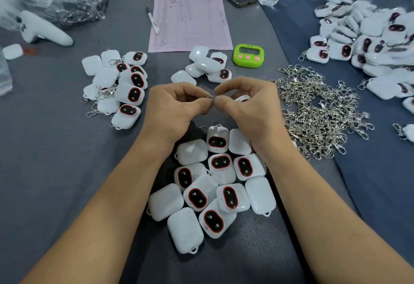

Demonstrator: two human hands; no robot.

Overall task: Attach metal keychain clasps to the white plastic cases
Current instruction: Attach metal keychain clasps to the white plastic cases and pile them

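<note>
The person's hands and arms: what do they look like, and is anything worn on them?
The left hand and the right hand are bare: no gloves, rings or watch can be seen. The left forearm and the right forearm are bare too, with no sleeve as far as the frame's edge.

The left hand and right hand are bare, and the left arm and right arm are bare too, all along.
</note>
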